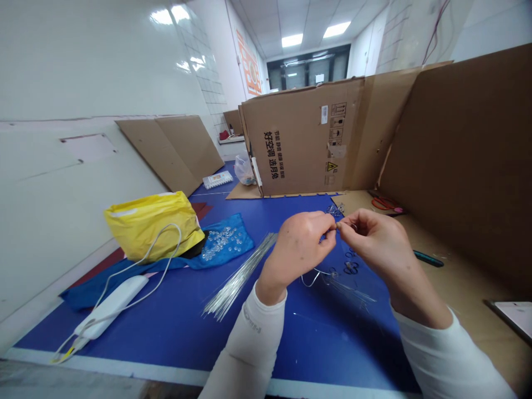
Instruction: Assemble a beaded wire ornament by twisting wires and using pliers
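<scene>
Left hand (300, 244): thumb and fingertips drawn into a pinch, meeting the right hand (381, 244), likewise pinched. I cannot tell what tiny item lies between them. A thin dark ring (354, 227) shows at the right hand's curled fingers; I cannot confirm a grip on it. Below the hands I log a curved silver wire (311, 284) and small dark rings (351, 267) on the blue tabletop (320, 338); just beyond, a pile of small metal pieces (334, 210). Left of the left hand: a bundle of straight silver wires (241, 280), then clear beads (222, 242) on blue fabric (243, 230), beside a yellow plastic bag (155, 224). Right side: red-handled scissors (384, 204) on brown cardboard (440, 235)
</scene>
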Demonstrator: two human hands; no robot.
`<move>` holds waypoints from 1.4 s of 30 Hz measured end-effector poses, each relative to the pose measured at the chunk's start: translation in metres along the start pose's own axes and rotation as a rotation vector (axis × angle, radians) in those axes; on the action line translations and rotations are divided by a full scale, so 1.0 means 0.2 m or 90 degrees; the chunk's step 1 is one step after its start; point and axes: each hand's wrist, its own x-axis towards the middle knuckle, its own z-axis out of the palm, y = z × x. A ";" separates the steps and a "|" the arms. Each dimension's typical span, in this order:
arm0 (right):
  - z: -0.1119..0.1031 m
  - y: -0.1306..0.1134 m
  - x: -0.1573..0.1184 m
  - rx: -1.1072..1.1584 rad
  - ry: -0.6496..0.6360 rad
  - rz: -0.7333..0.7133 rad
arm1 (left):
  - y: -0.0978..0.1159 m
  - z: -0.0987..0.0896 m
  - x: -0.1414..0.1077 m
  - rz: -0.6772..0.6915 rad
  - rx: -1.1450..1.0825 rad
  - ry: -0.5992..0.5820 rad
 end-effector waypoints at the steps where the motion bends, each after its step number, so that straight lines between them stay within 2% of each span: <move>1: 0.00 0.00 0.01 0.005 -0.003 0.011 | 0.00 0.01 0.00 0.002 0.017 0.003; 9: 0.00 0.05 0.05 0.117 -0.075 0.121 | 0.01 0.05 0.02 0.006 0.090 0.011; 15: -0.01 0.06 0.06 0.153 -0.093 0.132 | 0.01 0.06 0.02 0.009 0.121 0.023; 21: 0.00 0.06 0.09 0.277 -0.140 0.174 | 0.01 0.10 0.03 0.024 0.161 0.077; 25: -0.01 0.08 0.11 0.362 -0.179 0.199 | 0.00 0.11 0.04 0.031 0.139 0.090; 29: -0.01 0.10 0.11 0.396 -0.199 0.210 | -0.01 0.07 0.03 0.012 0.027 0.065; 35: 0.00 0.09 0.10 0.362 -0.135 0.184 | -0.09 -0.03 0.02 -0.083 -0.310 -0.018; 38: 0.01 0.08 0.09 0.348 -0.111 0.174 | -0.13 -0.03 0.02 -0.148 -0.426 -0.034; 42: 0.02 0.06 0.09 0.336 -0.099 0.170 | -0.15 0.00 0.03 -0.200 -0.504 -0.014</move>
